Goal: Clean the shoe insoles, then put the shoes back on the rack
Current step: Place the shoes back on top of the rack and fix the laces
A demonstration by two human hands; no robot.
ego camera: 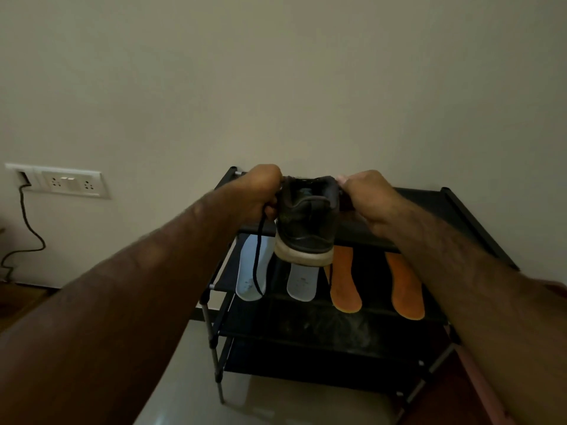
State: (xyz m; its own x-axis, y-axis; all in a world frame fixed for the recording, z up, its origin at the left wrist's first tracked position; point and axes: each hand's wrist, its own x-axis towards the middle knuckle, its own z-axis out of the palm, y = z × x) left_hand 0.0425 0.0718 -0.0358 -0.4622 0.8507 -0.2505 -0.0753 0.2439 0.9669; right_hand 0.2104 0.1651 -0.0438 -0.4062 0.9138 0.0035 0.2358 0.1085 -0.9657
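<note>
Head view | left hand (264, 191) curled on one side of dark shoe (306, 222) | right hand (368, 200) pinches the other side | shoe up between both hands | lace (257, 262) hangs under left hand | rack (429, 204) below hands | white insoles (250, 271) and orange insoles (343, 280) lie under shoe

A white switchboard (66, 180) sits at the left on the beige wall (306, 72), a black cable (22, 197) trails down from it, and pale floor (184, 378) lies near.
</note>
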